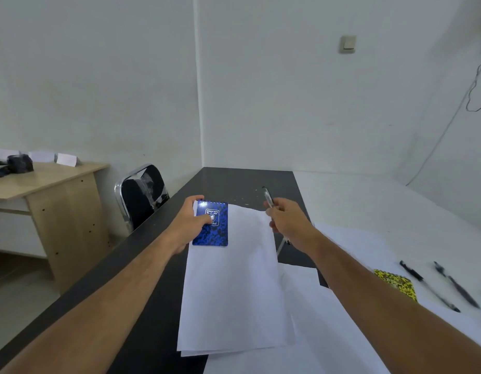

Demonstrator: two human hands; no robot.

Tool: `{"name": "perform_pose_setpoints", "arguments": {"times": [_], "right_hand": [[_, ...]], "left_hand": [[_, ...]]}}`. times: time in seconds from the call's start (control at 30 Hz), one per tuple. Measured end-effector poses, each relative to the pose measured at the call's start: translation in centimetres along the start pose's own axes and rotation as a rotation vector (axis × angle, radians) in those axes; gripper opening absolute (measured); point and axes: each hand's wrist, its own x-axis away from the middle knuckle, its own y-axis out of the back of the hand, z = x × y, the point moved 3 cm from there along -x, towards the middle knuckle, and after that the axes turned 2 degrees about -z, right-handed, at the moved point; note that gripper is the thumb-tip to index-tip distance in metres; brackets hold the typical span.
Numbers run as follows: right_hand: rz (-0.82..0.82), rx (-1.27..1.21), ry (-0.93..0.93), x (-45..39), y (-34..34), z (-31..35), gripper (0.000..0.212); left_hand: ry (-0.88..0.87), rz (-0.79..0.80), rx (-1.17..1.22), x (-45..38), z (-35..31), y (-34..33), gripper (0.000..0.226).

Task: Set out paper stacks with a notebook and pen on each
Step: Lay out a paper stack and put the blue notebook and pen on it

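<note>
Blue spiral notebook (211, 225) sits at the far left corner of the white paper stack (231, 287), left hand (192, 224) clamped on it, thumb on the cover and fingers curled round its left edge, probably squaring it to the corner so it lies flat on the sheets; right hand (283, 218) pinches a clear pen (269, 199) between thumb and fingers, tip pointing away past the knuckles, held just right of the notebook over the stack's far right corner, likely about to be laid beside the notebook; stack lies on the dark table (234, 182), long side running back toward the wrists; below the right wrist a second pen-like thing (281, 245) pokes out at the paper edge, partly hidden, can't tell what exactly; right of the right forearm more loose sheets (350, 238), a yellow patterned notebook (396, 283) and two black pens (447, 287), presumably for the next stacks, well apart from the grip; left of the left hand a plastic-wrapped chair (142, 193) and a wooden desk (45, 184), both off the table; nothing blocks the drop spot
</note>
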Motion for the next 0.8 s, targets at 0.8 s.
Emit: {"name": "perform_pose_setpoints", "arguments": {"times": [0.8], "right_hand": [[-0.206, -0.147, 0.087, -0.4, 0.2, 1.5, 0.016]], "left_hand": [[-0.501, 0.020, -0.292, 3.1, -4.8, -3.3, 0.058]]}}
